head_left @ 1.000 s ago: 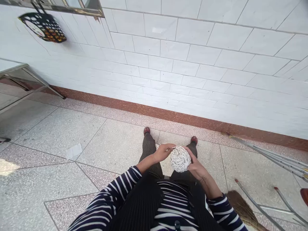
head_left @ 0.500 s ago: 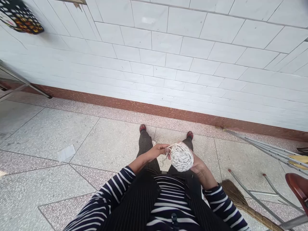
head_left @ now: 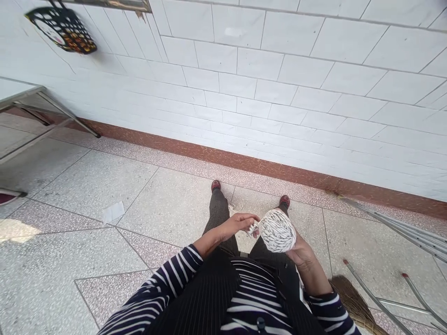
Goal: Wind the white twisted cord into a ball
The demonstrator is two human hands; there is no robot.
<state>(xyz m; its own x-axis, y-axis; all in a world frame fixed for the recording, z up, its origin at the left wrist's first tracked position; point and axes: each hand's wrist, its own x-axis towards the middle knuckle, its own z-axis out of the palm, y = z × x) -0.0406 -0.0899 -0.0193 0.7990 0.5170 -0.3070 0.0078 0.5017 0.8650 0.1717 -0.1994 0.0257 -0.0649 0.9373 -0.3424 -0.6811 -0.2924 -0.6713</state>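
Observation:
A round ball of thick white yarn [head_left: 278, 231] with dark flecks is in front of my lap. My right hand [head_left: 301, 249] grips it from the right and below, its fingers mostly hidden behind the ball. Just left of the ball, my left hand [head_left: 240, 224] is closed on a small bunch of white yarn [head_left: 253, 228]. The bunch lies close to the ball's left edge. Whether a strand joins them, I cannot tell.
A white tiled wall [head_left: 258, 93] stands ahead. On the left are a metal-framed table [head_left: 45, 111] and a hanging patterned bag [head_left: 66, 30]. White paper [head_left: 113, 212] lies on the floor. To the right are a straw broom [head_left: 352, 298] and metal legs [head_left: 401, 302].
My view has swung left, so more of the table and bag shows. My left hand has drawn slightly away from the ball, and the small bunch of yarn shows more plainly in it.

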